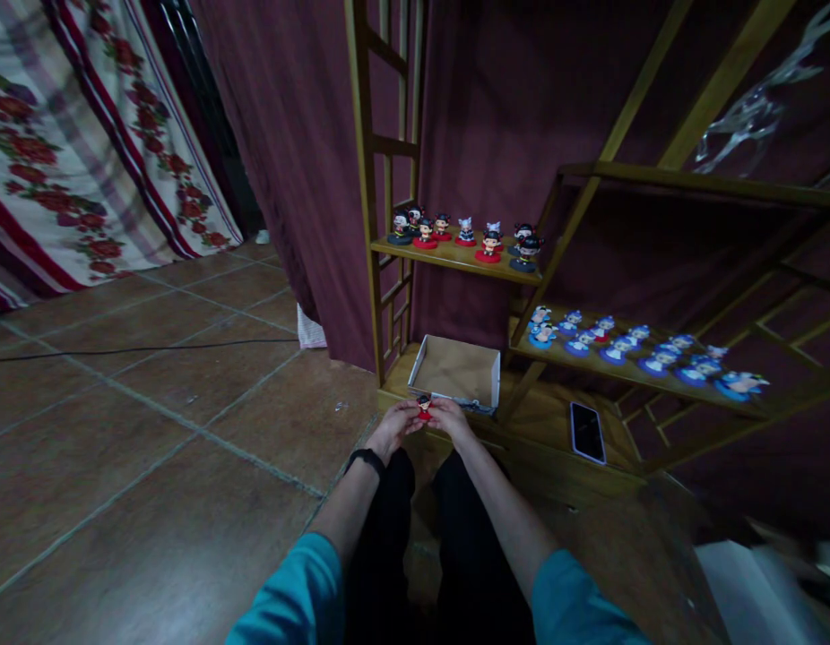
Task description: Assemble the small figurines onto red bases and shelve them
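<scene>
Between my two hands is a small figurine point(424, 408) with black hair and a red base, held upright. My left hand point(394, 427) has its fingers closed on the figurine's left side, and my right hand point(450, 417) grips it from the right. Just beyond my hands, an open shallow cardboard box point(455, 363) sits on the lowest shelf board. On the shelf above it stand several similar figurines point(488, 247) on red and dark bases.
A lower right shelf point(657, 381) carries several blue-and-white figurines point(617, 348). A phone point(587, 432) lies on the bottom board. Wooden posts point(363, 143) frame the shelves. A cable point(152, 349) crosses the tiled floor at left, near a purple curtain point(287, 161).
</scene>
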Action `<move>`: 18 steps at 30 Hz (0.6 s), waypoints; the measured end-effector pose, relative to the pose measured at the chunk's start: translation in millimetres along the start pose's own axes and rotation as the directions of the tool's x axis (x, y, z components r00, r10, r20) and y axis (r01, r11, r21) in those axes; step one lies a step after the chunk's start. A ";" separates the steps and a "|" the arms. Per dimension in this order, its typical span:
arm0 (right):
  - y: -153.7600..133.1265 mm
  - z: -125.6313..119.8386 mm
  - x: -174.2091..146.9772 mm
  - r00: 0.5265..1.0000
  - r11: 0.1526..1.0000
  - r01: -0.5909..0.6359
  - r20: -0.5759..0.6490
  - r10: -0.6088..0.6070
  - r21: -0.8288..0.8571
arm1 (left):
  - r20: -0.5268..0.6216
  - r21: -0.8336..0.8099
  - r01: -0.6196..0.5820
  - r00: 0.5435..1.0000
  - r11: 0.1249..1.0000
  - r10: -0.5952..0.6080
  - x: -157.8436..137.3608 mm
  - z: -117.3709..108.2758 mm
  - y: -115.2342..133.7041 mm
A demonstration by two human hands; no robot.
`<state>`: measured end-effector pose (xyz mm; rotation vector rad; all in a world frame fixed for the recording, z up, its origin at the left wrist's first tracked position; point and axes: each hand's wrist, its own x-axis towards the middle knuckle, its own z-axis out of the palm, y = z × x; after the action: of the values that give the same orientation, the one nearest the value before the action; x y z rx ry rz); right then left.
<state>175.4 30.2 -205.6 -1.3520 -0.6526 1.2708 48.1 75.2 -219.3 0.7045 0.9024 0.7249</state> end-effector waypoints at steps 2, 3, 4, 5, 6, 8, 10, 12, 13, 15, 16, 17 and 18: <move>-1.2 0.1 -2.2 1.000 1.000 0.009 0.026 -0.009 0.004 | -0.018 -0.004 -0.004 1.000 1.000 0.003 -0.4 -0.9 -0.1; -1.8 0.0 -3.3 0.999 1.000 0.012 0.033 -0.012 0.004 | -0.026 -0.004 -0.006 1.000 1.000 0.006 -0.8 -1.1 0.0; -2.4 -0.2 -4.4 0.999 1.000 0.013 0.037 -0.013 0.000 | -0.031 -0.005 -0.010 0.999 1.000 0.009 -1.2 -1.2 0.2; -3.1 -0.5 -5.2 0.999 1.000 0.015 0.040 -0.014 -0.004 | -0.034 -0.007 -0.012 0.999 1.000 0.012 -1.8 -1.1 0.4; -3.7 -0.9 -5.9 0.999 1.000 0.018 0.043 -0.017 -0.010 | -0.034 -0.011 -0.011 0.999 1.000 0.011 -2.5 -0.9 0.8; -4.6 -1.7 -6.2 0.999 0.999 0.026 0.042 -0.025 -0.023 | -0.020 -0.021 0.000 1.000 1.000 -0.001 -4.0 -0.2 1.7; -4.6 -2.5 -5.3 0.999 0.999 0.034 0.033 -0.033 -0.035 | -0.002 -0.029 0.018 1.000 0.999 -0.018 -5.6 0.6 2.9; -3.5 -3.4 -3.4 0.999 0.999 0.036 0.017 -0.035 -0.039 | -0.002 -0.028 0.021 1.000 0.999 -0.021 -7.5 1.4 4.4; -2.6 -4.0 -2.4 0.999 0.999 0.038 0.014 -0.037 -0.037 | -0.004 -0.026 0.018 1.000 1.000 -0.018 -8.4 1.8 5.3; -0.7 -5.2 -0.8 0.999 0.999 0.046 0.024 -0.046 -0.029 | 0.004 -0.017 0.019 1.000 1.000 -0.019 -10.1 2.4 7.1; 0.1 -5.9 -0.3 0.998 0.998 0.051 0.033 -0.050 -0.024 | 0.016 -0.006 0.025 1.000 1.000 -0.025 -10.8 2.5 7.9; 0.5 -6.4 -0.2 0.998 0.998 0.053 0.042 -0.052 -0.020 | 0.031 0.007 0.032 0.999 0.999 -0.032 -11.3 2.4 8.6; 0.7 -6.9 -0.5 0.997 0.998 0.054 0.049 -0.054 -0.014 | 0.043 0.019 0.039 0.998 0.999 -0.040 -11.6 2.1 9.2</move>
<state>181.4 27.3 -207.4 -1.3112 -0.7294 1.2608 42.7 70.7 -206.1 0.7142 0.8822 0.6650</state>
